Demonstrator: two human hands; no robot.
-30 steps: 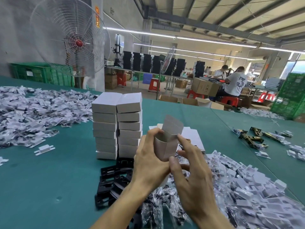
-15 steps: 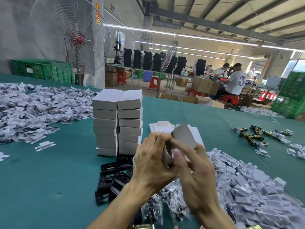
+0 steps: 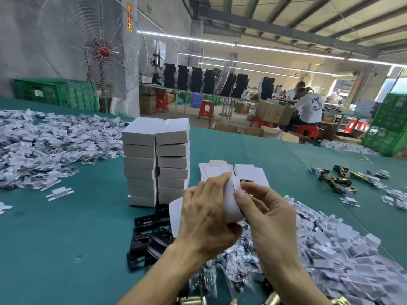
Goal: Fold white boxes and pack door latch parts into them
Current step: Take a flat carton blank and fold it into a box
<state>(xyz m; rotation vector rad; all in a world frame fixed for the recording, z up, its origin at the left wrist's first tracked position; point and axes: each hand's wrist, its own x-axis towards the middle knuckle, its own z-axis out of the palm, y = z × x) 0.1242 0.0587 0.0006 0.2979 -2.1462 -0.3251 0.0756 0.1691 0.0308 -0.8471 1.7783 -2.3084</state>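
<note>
Both hands meet over the middle of the teal-covered work table (image 3: 55, 238), and between them is a small white cardboard box (image 3: 231, 205), partly folded and held above the table. The left hand (image 3: 204, 216) wraps its curled fingers round the box from the left, with 1 loose rounded flap sticking out below its knuckles. The right hand (image 3: 268, 219) pinches the box's right edge, its thumb pressed flat on the white card.

Just behind the hands lies a sheaf of flat white box blanks (image 3: 220, 170). To their left stand 2 columns of finished white boxes (image 3: 156, 168), touching side by side. Black plastic plates (image 3: 149, 234) lie jumbled at the foot of the columns. Heaps of bagged white plastic parts (image 3: 330, 238) spread to the right of the hands, and another heap (image 3: 44, 146) covers the table's far left. Brass door latch parts (image 3: 337, 179) lie well apart on the right.
</note>
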